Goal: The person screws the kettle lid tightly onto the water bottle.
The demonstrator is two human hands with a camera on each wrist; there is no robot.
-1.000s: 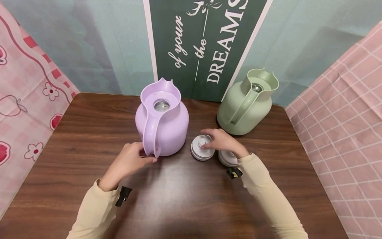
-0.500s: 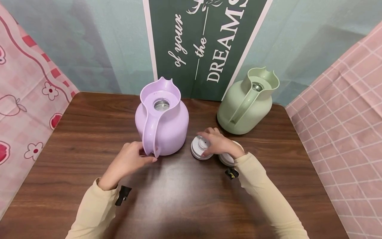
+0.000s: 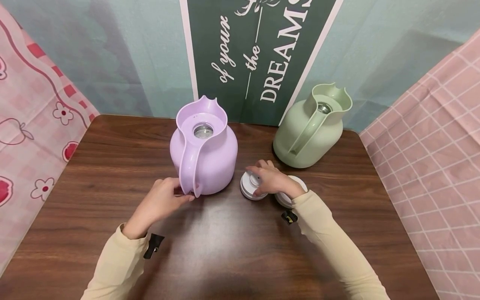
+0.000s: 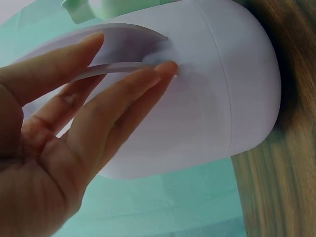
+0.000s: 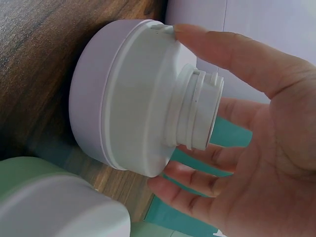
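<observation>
A lilac thermos jug (image 3: 221,162) stands upright at the table's centre-left, its mouth uncovered. At its lower handle (image 4: 123,66), my left hand (image 3: 161,202) holds on, thumb on one side and fingers on the other in the left wrist view. Right of the jug, a white-and-lilac lid (image 5: 133,94) lies upside down on the table, its threaded neck upward. My right hand (image 3: 273,181) grips this lid by its edge, thumb at one side and fingertips opposite. A second lid (image 5: 54,202), white with a green base, lies close beside it, partly hidden under my right wrist in the head view.
A green thermos jug (image 3: 311,137) without a lid stands at the back right. Wooden tabletop (image 3: 225,254) extends around everything. Behind hangs a teal cloth with a dark lettered panel (image 3: 258,83); pink cloths (image 3: 431,146) border the sides.
My right hand has shifted from above the lilac lid's neck to its edge, with thumb and fingers now round it. The left hand stays at the jug's handle. Both jugs are in place.
</observation>
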